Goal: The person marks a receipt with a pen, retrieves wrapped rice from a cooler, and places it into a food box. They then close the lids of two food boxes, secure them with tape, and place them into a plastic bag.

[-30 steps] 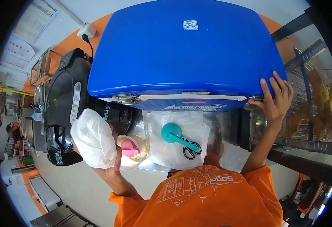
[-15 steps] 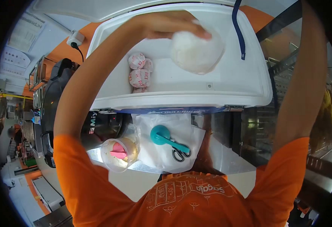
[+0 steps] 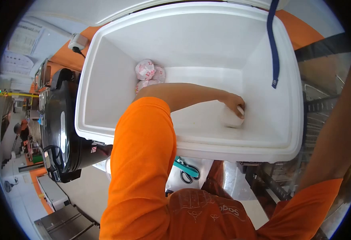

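Observation:
Down inside a large white cooler box, my left hand has its fingers bent around a white round bundle. The bundle sits at the box's near right corner, partly covered by the hand. In the opposite end of the box lie several round packets in white paper with red print; my left forearm hides some of them. My right arm stretches up along the right side, and its hand is out of the picture.
A dark blue strap hangs over the box's right wall. Black-handled scissors and a teal-handled utensil lie on white paper below the box. A black cooker stands left, a metal rack right.
My left hand has carried the white bundle from above the box down into its near right corner. My body has leaned in, and my left sleeve now covers most of the counter items.

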Action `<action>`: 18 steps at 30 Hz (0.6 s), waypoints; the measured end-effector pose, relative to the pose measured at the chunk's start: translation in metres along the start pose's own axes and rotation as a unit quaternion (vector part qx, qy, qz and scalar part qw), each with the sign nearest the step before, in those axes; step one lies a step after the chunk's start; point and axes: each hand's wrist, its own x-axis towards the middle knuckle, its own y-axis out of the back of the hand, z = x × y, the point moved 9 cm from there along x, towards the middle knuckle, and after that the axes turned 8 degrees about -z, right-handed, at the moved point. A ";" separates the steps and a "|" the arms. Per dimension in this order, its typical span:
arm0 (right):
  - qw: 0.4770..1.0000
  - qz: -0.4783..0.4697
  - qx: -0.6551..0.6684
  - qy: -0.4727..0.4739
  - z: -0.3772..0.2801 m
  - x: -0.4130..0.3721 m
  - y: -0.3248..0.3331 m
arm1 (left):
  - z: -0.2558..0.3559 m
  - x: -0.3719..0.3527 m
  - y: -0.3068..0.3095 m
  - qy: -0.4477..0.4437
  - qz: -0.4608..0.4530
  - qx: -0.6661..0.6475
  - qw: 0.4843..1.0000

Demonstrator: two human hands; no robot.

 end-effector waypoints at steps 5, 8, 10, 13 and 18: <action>1.000 0.006 0.008 0.004 -0.013 0.006 0.004 | -0.001 -0.073 -0.006 0.289 -0.001 -0.177 0.941; 1.000 0.009 0.012 0.006 -0.020 0.007 0.011 | -0.015 -0.064 -0.030 0.125 -0.018 -0.276 0.953; 1.000 0.013 0.013 0.010 -0.026 0.007 0.013 | -0.018 -0.085 -0.019 0.117 -0.073 -0.302 0.943; 1.000 0.019 0.016 0.015 -0.037 0.005 0.020 | -0.075 -0.133 0.052 -0.015 -0.034 0.204 0.978; 0.998 0.043 0.026 0.027 -0.063 0.002 0.040 | -0.136 -0.293 0.059 0.326 -0.133 0.557 0.752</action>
